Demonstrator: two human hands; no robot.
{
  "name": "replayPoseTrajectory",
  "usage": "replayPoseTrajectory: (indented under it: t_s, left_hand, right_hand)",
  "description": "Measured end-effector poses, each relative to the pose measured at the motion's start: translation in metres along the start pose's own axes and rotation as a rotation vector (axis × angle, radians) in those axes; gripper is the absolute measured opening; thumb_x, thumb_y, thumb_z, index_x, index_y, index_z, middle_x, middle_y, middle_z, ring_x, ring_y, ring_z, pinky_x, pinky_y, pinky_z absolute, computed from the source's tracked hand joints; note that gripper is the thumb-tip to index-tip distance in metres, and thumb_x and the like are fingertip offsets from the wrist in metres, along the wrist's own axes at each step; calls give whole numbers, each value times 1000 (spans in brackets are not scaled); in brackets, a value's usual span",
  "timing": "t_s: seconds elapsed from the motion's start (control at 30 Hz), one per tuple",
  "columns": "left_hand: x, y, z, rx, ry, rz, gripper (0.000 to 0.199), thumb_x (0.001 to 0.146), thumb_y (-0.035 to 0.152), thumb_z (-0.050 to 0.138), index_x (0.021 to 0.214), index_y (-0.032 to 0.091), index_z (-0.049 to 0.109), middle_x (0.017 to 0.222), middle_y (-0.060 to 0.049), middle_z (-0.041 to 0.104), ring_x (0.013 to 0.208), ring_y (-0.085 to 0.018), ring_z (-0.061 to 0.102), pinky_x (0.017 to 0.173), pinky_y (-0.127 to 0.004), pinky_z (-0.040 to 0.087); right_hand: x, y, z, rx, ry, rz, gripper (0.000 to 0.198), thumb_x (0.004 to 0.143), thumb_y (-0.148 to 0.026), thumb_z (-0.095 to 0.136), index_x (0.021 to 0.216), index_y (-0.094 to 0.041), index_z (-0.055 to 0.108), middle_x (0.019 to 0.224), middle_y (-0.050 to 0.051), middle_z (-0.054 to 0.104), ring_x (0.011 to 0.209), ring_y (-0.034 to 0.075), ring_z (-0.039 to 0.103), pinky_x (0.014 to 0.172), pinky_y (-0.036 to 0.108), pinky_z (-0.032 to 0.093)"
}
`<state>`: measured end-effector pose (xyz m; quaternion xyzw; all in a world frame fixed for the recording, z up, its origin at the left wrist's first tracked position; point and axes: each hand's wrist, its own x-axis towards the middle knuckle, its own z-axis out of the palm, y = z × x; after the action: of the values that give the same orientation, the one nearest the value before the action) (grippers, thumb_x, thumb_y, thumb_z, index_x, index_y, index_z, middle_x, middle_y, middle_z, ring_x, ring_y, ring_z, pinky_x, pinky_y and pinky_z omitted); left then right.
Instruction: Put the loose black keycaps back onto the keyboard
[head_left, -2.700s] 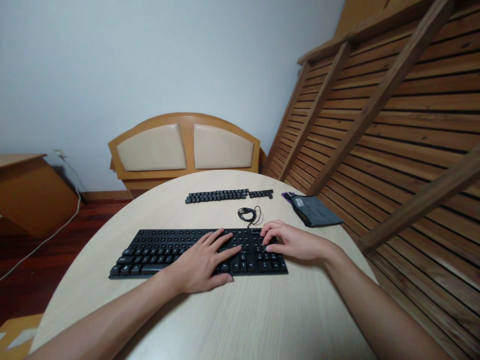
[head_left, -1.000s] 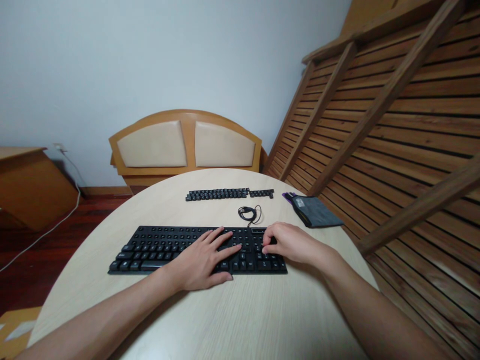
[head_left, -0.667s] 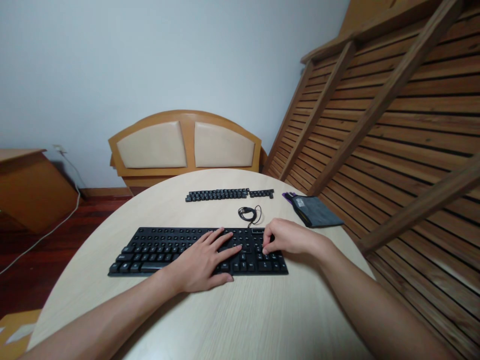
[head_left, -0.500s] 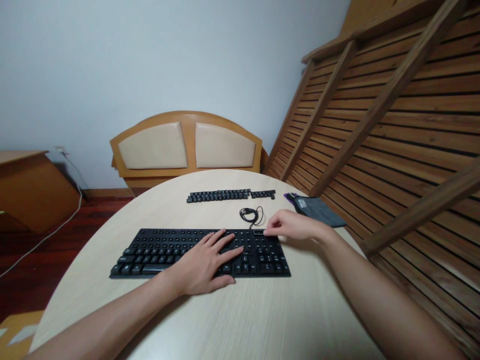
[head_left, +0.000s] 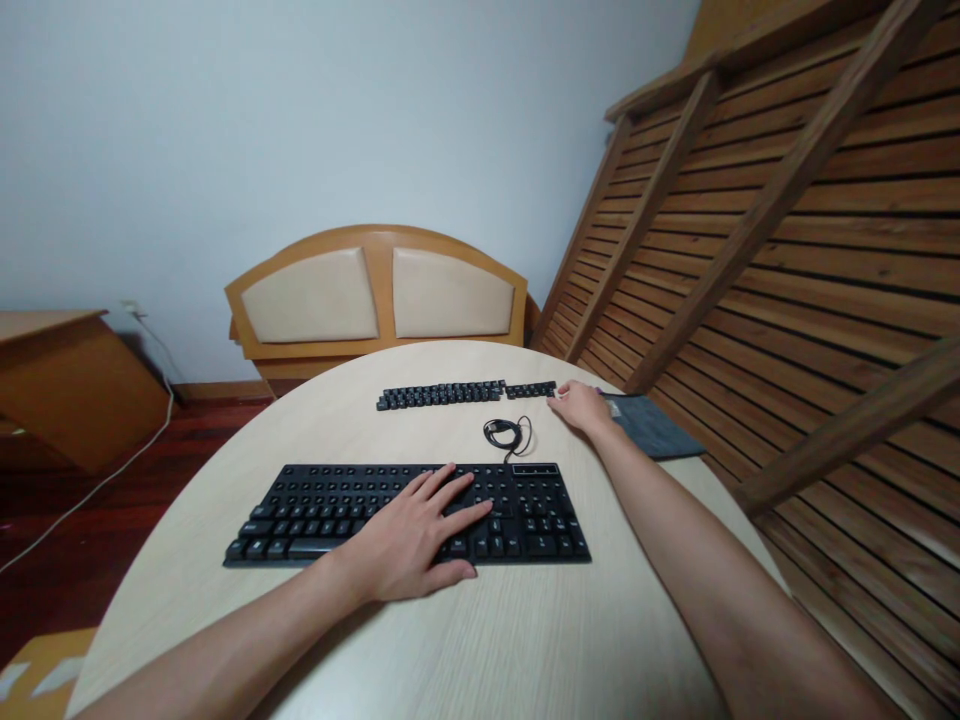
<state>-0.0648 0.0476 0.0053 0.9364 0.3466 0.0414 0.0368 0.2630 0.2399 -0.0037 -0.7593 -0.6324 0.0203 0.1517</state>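
A black keyboard [head_left: 322,505] lies on the table, some of its positions without keycaps. My left hand [head_left: 416,530] rests flat on its right half, fingers spread and thumb at the front edge. Beyond it, loose black keycaps [head_left: 442,395] stand in neat rows, with a shorter group of keycaps [head_left: 529,389] at the right. At the right end of that group, my right hand [head_left: 581,405] has its fingertips pinched around a keycap, which they mostly cover. The coiled keyboard cable [head_left: 504,433] lies between keyboard and keycaps.
A dark grey pouch [head_left: 656,425] lies on the round table [head_left: 510,640] behind my right wrist. Slatted wooden panels [head_left: 825,270] lean along the right side. A padded headboard [head_left: 382,290] stands beyond the table, and a wooden desk [head_left: 67,380] is at the left.
My right hand has moved from the keyboard's top right corner, away from me, to the right end of the loose keycaps. My left hand has stayed on the keyboard.
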Motion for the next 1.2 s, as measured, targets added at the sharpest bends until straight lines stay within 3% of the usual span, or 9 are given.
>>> replayPoseTrajectory:
  t_s: [0.13, 0.4, 0.67, 1.2]
  left_hand:
    - [0, -1, 1, 6, -4, 2, 72, 95, 69, 45, 156, 35, 28, 164, -8, 23, 150, -38, 18, 117, -58, 25]
    - [1, 1, 0, -9, 10, 5, 71, 94, 67, 48, 155, 33, 32, 163, -10, 26, 150, -38, 19, 117, -59, 26]
    - [0, -1, 1, -3, 21, 10, 72, 94, 68, 48, 155, 34, 31, 163, -8, 26, 150, -38, 20, 117, -58, 26]
    - [1, 0, -1, -27, -10, -8, 71, 94, 66, 50, 155, 34, 30, 164, -10, 24, 150, -39, 18, 117, -60, 26]
  right_hand:
    - [5, -8, 5, -2, 16, 37, 39, 86, -41, 63, 116, -18, 69, 115, 16, 73, 106, 29, 67, 85, 35, 49]
    - [1, -6, 3, -5, -11, 51, 21, 85, -29, 61, 94, -20, 77, 106, 14, 76, 101, 28, 69, 80, 33, 49]
    - [4, -8, 3, -2, 17, 19, 35, 82, -34, 66, 116, -23, 69, 114, 11, 73, 104, 26, 67, 82, 32, 48]
    - [7, -12, 1, -34, 20, -51, 32, 79, -30, 66, 111, -28, 72, 106, 8, 75, 99, 26, 68, 74, 31, 48]
